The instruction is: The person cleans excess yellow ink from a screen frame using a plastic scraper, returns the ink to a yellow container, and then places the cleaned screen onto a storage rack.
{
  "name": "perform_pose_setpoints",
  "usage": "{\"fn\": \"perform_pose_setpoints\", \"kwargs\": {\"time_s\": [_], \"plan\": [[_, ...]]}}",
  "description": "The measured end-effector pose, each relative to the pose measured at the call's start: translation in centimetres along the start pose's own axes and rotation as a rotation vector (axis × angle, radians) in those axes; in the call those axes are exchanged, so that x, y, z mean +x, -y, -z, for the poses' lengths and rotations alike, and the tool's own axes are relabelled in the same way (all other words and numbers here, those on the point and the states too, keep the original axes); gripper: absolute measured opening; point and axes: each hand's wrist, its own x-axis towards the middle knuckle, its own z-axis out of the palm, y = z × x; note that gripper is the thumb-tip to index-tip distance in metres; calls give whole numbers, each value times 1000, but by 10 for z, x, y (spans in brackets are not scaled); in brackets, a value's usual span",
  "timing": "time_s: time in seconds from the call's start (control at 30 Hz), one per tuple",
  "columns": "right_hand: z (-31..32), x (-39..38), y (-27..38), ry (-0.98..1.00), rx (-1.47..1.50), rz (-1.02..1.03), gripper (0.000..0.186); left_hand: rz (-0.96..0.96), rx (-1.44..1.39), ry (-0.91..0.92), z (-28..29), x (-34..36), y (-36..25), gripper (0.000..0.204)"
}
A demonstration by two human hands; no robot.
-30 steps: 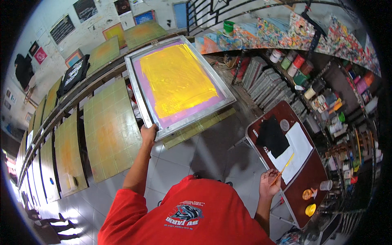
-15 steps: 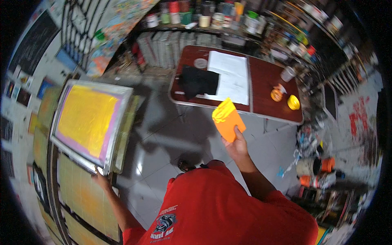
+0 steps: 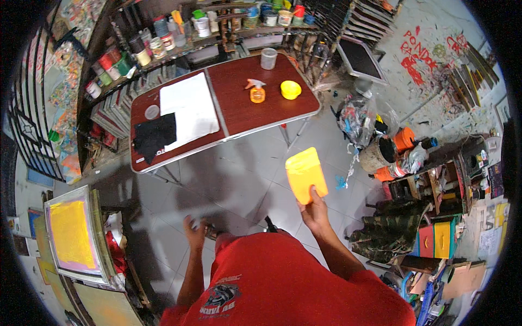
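Note:
In my right hand (image 3: 314,216) is a flat orange plastic scraper (image 3: 306,179), its upper part coated with wet-looking yellow paint; the thumb lies across its lower end. My left hand (image 3: 194,232) hangs in front of my body with its fingers apart and nothing in them. Left of it, a silk-screen frame (image 3: 93,228) stands on a bench, its mesh (image 3: 72,233) covered in yellow paint within a pale purple border.
A dark red folding table (image 3: 239,92) stands ahead, bearing white paper (image 3: 190,108), a black cloth (image 3: 156,136), an orange spray bottle (image 3: 257,93), a yellow bowl (image 3: 291,90) and a clear cup (image 3: 268,58). Paint jars (image 3: 157,48) line the shelf behind. Buckets (image 3: 379,152) stand at right.
My left hand has let go of the silk-screen frame and moved right, in front of me. The view has turned right, toward the table. My right hand still holds the scraper.

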Motion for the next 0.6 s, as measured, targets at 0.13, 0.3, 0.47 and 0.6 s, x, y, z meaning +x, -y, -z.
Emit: {"fn": "perform_pose_setpoints", "kwargs": {"time_s": [0.13, 0.3, 0.47, 0.6], "plan": [[42, -14, 61, -231, -13, 208, 28, -106, 243, 431, -152, 45, -17, 72], [70, 0, 96, -343, 8, 332, 28, -116, 129, 599, -326, 122, -80, 85], [64, 53, 125, -436, -5, 371, 27, 48, 109, 657, -478, 210, -145, 103], [59, 122, 156, -484, -26, 412, 25, -190, 146, 510, -578, 295, -153, 108]]}}
